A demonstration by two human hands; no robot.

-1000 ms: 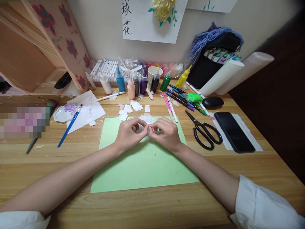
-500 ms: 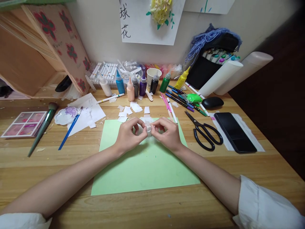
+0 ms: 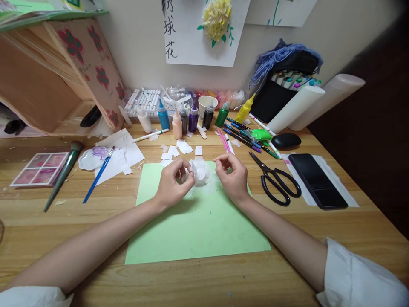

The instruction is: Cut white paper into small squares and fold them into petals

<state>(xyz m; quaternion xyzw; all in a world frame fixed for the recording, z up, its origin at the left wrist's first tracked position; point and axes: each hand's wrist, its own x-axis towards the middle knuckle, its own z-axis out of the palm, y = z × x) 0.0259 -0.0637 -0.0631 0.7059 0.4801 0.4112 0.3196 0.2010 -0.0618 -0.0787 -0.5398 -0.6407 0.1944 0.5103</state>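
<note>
My left hand (image 3: 175,181) pinches a small white tissue-paper flower (image 3: 200,172) at its edge, just above the top of a light green paper sheet (image 3: 198,226). A little to the right of the flower, my right hand (image 3: 232,173) is apart from it with thumb and forefinger pressed together; I cannot see anything between them. Several small white paper squares (image 3: 179,149) lie behind the green sheet.
Black scissors (image 3: 275,181) and a black phone (image 3: 316,181) lie to the right. Paint bottles (image 3: 185,117), a paper cup (image 3: 207,104) and markers (image 3: 246,134) line the back. A blue paintbrush (image 3: 99,175), a palette (image 3: 91,157) and a makeup brush (image 3: 62,175) lie on the left.
My hands were joined on the white paper; now the right hand has drawn away to the right, and the paper flower stays in the left hand, opened wider.
</note>
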